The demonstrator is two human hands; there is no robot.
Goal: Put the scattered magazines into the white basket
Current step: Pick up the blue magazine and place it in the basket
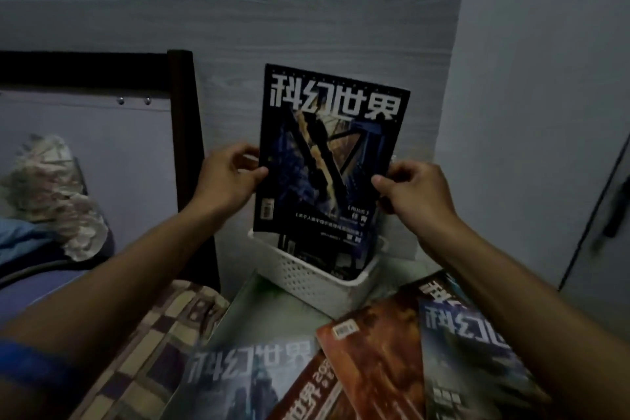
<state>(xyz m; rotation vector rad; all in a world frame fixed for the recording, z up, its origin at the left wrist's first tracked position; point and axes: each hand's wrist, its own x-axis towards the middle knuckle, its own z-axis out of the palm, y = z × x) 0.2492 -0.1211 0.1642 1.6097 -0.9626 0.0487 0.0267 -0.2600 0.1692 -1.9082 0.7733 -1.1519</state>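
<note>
A dark magazine (327,150) with large white characters on its cover stands upright over the white perforated basket (306,278), its lower edge at the basket's rim. My left hand (228,177) pinches its left edge and my right hand (412,187) pinches its right edge. Other magazines stand inside the basket behind it, mostly hidden. Loose magazines lie in front: a grey-blue one (252,378), an orange one (378,351) and a dark teal one (474,344).
A dark wooden bed frame post (185,147) stands to the left of the basket. A checked cloth (150,351) lies at lower left, crumpled bedding (51,194) beyond it. A grey wall panel rises behind the basket.
</note>
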